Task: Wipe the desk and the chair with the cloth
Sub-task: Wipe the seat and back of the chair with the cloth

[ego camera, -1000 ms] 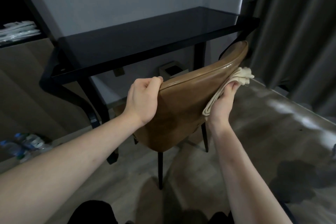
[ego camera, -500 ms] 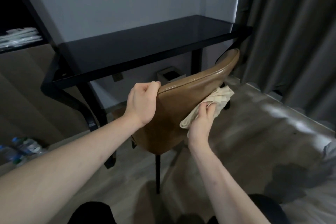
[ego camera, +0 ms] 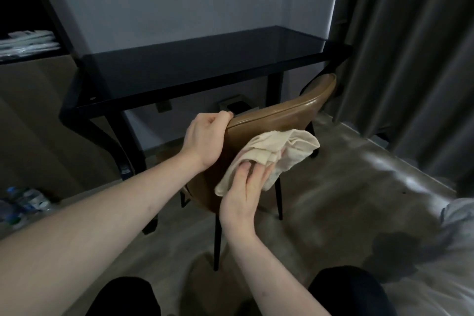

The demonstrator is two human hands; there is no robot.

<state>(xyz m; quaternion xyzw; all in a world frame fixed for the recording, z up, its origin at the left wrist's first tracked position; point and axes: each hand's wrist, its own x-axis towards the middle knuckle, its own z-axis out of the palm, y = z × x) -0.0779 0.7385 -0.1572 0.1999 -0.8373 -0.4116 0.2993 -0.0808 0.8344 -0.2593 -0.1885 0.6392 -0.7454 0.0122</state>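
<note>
A tan leather chair (ego camera: 279, 117) stands with its backrest toward me, in front of the black glass-topped desk (ego camera: 205, 64). My left hand (ego camera: 205, 138) grips the top edge of the backrest at its left end. My right hand (ego camera: 246, 195) holds a cream cloth (ego camera: 287, 151) against the rear face of the backrest. The cloth is bunched and folded over the fingertips, and the thumb is hidden under it. The chair's seat is hidden behind the backrest.
Grey curtains (ego camera: 410, 59) hang at the right, close to the chair. A shelf at the left carries white packets (ego camera: 28, 42), and plastic bottles (ego camera: 23, 202) lie on the floor below. A small bin (ego camera: 234, 105) sits under the desk. A pale bed edge (ego camera: 456, 226) lies at the right.
My right hand has slid the cloth from the backrest's upper right edge down and left across its rear face. My left hand has kept its grip on the top edge.
</note>
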